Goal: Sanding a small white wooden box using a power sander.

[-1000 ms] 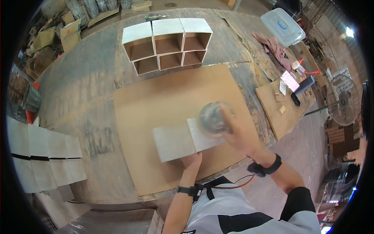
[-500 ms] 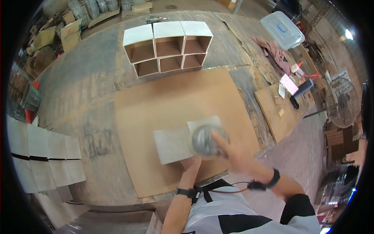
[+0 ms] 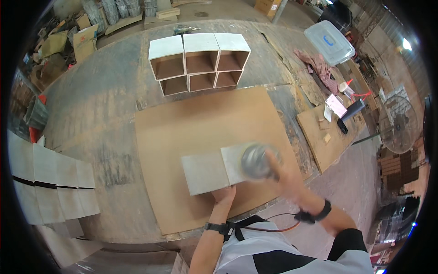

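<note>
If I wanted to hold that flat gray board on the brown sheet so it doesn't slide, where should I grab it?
Probably at its near edge, coming from the person's side. The board lies flat on the brown sheet, so press down there, as the left hand does, well clear of the round sander under the right hand.

Right hand (image 3: 279, 170) and round sander (image 3: 256, 160) under it motion-blurred; grip unclear. Left hand (image 3: 224, 195) fingertips hidden under near edge of grey panel (image 3: 206, 172). Small items on board (image 3: 325, 137) right of hands too small to tell.
</note>
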Available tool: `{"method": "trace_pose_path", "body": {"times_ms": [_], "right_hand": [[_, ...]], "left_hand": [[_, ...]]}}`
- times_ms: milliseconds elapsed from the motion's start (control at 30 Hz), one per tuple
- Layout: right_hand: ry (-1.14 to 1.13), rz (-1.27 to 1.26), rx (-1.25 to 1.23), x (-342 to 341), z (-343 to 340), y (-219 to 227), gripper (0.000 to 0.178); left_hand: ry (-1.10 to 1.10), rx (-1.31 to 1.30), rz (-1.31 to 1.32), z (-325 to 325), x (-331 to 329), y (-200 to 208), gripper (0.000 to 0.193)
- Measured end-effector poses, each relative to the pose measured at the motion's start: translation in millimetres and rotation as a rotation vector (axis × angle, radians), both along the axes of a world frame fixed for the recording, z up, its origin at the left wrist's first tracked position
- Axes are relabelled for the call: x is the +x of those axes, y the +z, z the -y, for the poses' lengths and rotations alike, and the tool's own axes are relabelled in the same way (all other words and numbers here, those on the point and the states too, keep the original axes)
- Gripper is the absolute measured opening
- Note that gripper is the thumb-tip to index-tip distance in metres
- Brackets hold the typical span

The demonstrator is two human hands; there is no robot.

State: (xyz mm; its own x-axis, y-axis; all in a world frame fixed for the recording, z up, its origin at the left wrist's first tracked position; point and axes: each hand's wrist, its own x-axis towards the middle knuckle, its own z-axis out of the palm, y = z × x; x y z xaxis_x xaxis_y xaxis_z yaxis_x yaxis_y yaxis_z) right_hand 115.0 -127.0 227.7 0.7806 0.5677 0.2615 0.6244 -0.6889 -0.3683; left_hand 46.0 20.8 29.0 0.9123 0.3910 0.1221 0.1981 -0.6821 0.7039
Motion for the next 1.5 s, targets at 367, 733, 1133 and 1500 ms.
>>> {"method": "trace_pose_path", "body": {"times_ms": [367, 733, 1133, 1500], "right_hand": [[0.169, 0.191, -0.12, -15.9, -8.4, -2.2, 0.073], [0.066, -0.131, -0.047, -7.6, -21.7, -5.3, 0.073], [0.029, -0.06, -0.139, 8.9, -18.1, -6.5, 0.077], [0.236, -0.299, -0.018, -50.4, -109.1, -0.6, 0.072]], "left_hand": [[0.055, -0.153, 0.201, -0.9, 1.8, 4.8, 0.061], [0.16, -0.801, 0.351, 6.7, 11.4, 37.1, 0.052], [0.006, 0.06, -0.003, -4.4, -5.2, 12.2, 0.056], [0.085, -0.122, 0.118, -5.2, -3.3, 3.8, 0.051]]}}
